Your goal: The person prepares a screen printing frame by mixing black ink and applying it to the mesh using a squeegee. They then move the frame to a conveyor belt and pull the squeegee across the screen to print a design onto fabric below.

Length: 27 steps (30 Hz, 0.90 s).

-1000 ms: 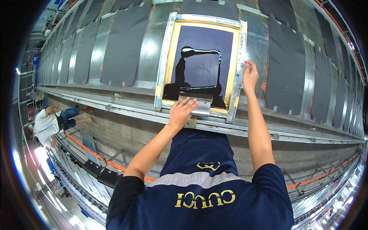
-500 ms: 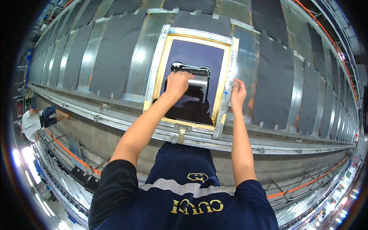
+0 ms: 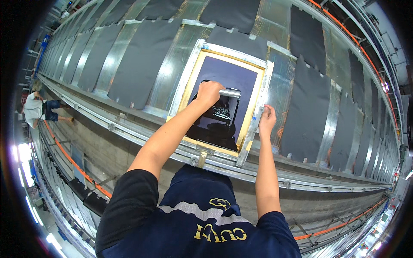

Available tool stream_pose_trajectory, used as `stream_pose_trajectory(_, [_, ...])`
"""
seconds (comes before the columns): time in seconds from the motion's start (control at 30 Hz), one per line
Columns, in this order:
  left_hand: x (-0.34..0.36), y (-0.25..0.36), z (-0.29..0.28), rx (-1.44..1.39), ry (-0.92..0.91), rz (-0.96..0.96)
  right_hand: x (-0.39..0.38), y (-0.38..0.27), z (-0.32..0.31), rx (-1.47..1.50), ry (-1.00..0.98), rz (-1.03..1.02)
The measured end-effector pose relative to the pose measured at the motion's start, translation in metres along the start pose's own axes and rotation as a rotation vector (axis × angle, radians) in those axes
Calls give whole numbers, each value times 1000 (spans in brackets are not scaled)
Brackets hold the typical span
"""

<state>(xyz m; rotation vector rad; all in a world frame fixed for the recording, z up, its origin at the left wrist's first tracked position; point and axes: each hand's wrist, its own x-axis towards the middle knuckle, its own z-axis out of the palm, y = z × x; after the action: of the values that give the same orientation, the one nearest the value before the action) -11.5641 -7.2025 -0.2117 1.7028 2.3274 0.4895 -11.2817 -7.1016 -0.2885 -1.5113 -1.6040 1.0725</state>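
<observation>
A screen frame point(image 3: 196, 55) with silver rails and yellow inner edges surrounds a dark purple screen point(image 3: 223, 69) spread with glossy black ink point(image 3: 211, 131). My left hand point(image 3: 208, 95) is closed on a metal squeegee point(image 3: 231, 93), which lies across the upper part of the ink; my fingers hide part of it. At the frame's right side my right hand point(image 3: 266, 118) has its fingers curled against the outer rail, holding it.
The long work table point(image 3: 163, 60) carries rows of dark grey pieces point(image 3: 309, 116) between shiny strips. A metal rail point(image 3: 116, 127) runs along its near edge. A co-worker point(image 3: 43, 109) is at far left. Below are an aisle floor point(image 3: 120, 146) and orange tubing point(image 3: 77, 167).
My left hand has carried the squeegee from the frame's near edge up over the ink. My right hand stays at the right rail. The whole view has shifted and tilted slightly.
</observation>
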Motion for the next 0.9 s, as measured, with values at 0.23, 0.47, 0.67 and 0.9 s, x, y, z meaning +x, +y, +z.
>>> stream_pose_trajectory(0.23, [-129,6,27,-24,40,148,0,-2,1,145,-59,59])
stream_pose_trajectory(0.47, [-189,-13,-17,-109,5,246,19,-39,3,92,-48,-127])
stream_pose_trajectory(0.67, [-213,-114,-79,-148,35,105,-41,-125,117,-25,23,-262])
stream_pose_trajectory(0.9, [-238,-319,-161,-64,38,14,-132,-179,332,184,-34,-134])
